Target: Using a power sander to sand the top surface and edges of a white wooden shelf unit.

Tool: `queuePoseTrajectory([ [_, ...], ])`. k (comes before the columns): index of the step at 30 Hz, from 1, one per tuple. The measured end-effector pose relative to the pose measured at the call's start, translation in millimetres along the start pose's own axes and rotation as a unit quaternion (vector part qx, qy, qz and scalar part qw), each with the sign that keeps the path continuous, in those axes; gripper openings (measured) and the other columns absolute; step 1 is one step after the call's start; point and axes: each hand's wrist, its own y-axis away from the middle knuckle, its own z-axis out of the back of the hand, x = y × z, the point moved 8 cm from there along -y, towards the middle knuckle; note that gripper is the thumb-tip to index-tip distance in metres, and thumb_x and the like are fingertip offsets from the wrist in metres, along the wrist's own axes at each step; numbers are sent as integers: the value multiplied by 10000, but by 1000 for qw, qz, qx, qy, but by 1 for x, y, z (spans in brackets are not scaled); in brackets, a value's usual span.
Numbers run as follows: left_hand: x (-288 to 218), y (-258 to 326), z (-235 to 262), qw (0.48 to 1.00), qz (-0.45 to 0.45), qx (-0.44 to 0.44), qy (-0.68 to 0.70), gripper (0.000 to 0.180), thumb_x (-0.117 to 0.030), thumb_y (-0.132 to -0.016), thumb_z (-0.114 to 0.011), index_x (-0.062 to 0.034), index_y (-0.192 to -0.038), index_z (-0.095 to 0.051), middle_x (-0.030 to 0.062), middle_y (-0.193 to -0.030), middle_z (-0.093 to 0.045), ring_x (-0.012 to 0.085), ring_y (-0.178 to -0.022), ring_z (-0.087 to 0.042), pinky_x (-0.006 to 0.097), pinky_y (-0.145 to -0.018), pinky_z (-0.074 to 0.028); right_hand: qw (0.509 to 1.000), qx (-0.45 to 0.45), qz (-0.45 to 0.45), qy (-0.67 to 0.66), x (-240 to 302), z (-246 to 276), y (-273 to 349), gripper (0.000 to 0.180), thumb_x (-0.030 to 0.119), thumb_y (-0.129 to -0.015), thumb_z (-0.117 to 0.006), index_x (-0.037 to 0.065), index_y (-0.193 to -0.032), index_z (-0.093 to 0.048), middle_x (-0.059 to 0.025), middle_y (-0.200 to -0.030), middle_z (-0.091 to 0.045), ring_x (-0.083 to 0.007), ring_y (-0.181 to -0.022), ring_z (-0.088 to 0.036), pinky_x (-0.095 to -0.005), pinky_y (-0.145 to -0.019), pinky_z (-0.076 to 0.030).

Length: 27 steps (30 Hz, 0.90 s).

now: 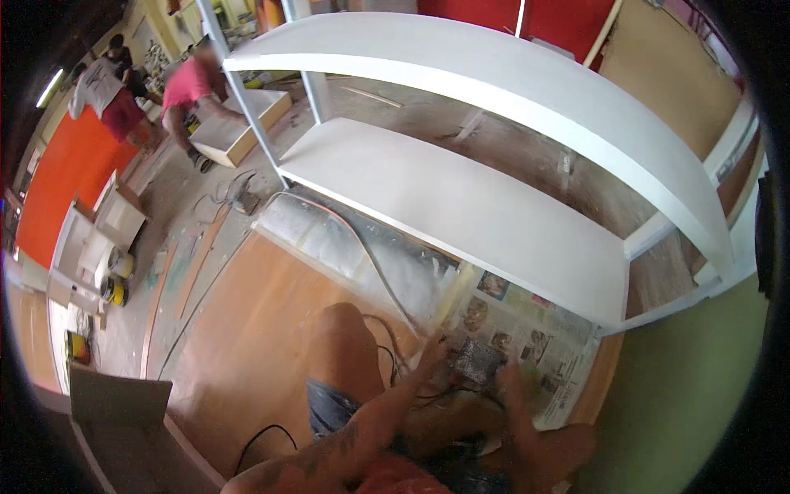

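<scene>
A dark grey, speckled square pad (479,360) lies low in the view, right of centre, over a spread of newspaper (568,354). The left hand (444,352) is at the pad's left edge and the right hand (508,377) is at its right edge. Both are blurred and dim, so I cannot tell whether the fingers pinch the pad, rest on it or are spread beside it.

The person sits with a bare left knee (346,337) raised and dark blue shorts (329,407) showing. Beneath the leg is a broad brown wooden board (239,305). A thin hose (360,236) runs across a silver-grey strip (329,243) toward the left hand, and a black cord (267,428) curls on the board at the lower left.

Just beyond the newspaper stands a white shelf unit, with a flat lower shelf (453,214) and an upper shelf (477,70) that looks bowed across the top of the view. A greenish surface (691,379) fills the right side.

Farther off to the left, a co-worker in a pink shirt (185,86) bends over a shallow box (243,128). Another, in a grey shirt (100,86), stands near a large orange panel (70,181). Wood strips (202,259) lie on the floor between.
</scene>
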Motion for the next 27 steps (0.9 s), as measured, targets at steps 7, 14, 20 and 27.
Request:
queuePoseTrajectory([
  [7,-35,67,-40,838,-331,-104,-422,394,-178,-986,-581,-4,-1339,-608,183,-1301,-652,316,-1156,-659,421,-1000,-514,974,-81,52,-206,-58,-49,11,624,190,-838,-712,-38,-1395,-546,-255,-1288,-643,-436,-1214,-609,-481,-1058,-458],
  [14,7,21,-13,937,-122,-116,-306,448,-284,-976,-650,-42,-1349,-593,199,-1228,-685,329,-1159,-660,439,-966,-518,969,-98,212,-77,3,-28,-6,657,279,-837,-740,-18,-1396,-565,-257,-1298,-648,-403,-1205,-636,-488,-977,-509],
  [20,-12,8,-26,899,-116,-136,-399,463,-315,-980,-656,-54,-1355,-585,190,-1203,-696,317,-1143,-668,434,-949,-521,975,-51,117,-183,17,3,-14,610,415,-894,-727,-31,-1295,-614,-276,-1228,-661,-454,-1126,-641,-529,-937,-503],
  [27,-13,-2,-19,891,-80,-145,-423,481,-352,-983,-664,-68,-1362,-576,179,-1174,-710,303,-1125,-677,427,-930,-524,964,-199,170,-42,16,10,-28,535,440,-930,-684,-23,-1196,-645,-284,-1134,-662,-468,-1053,-645,-541,-895,-497],
])
